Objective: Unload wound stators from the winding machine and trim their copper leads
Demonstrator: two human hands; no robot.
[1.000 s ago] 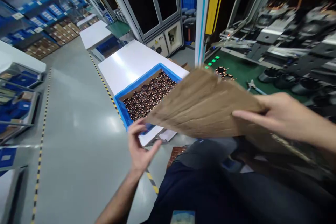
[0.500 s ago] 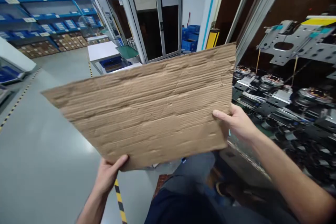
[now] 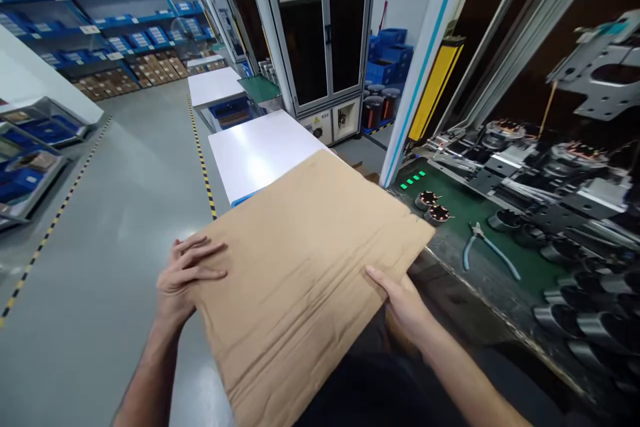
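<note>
A creased brown cardboard sheet (image 3: 310, 260) is held out in front of me, tilted down toward my body. My left hand (image 3: 187, 273) grips its left edge, with several fingers lying over the top face and the thumb hidden. On the right edge my right hand (image 3: 400, 297) has its thumb on top and its fingers out of sight underneath. Beyond the sheet's far corner stands a white-topped table (image 3: 265, 140), partly covered by the cardboard.
To the right is a green workbench (image 3: 450, 180) bearing blue-handled cutters (image 3: 487, 250), two copper-wound coils (image 3: 433, 207) and several dark metal cylinders (image 3: 610, 333). A white machine post (image 3: 425, 60) rises beside it. Blue-bin shelves (image 3: 115, 13) line the back; floor (image 3: 135, 180) lies left.
The cardboard has turned from its ribbed face to a smoother one and tipped flatter. My left hand has shifted up its left edge, fingers now on top. The view has swung, showing more bench.
</note>
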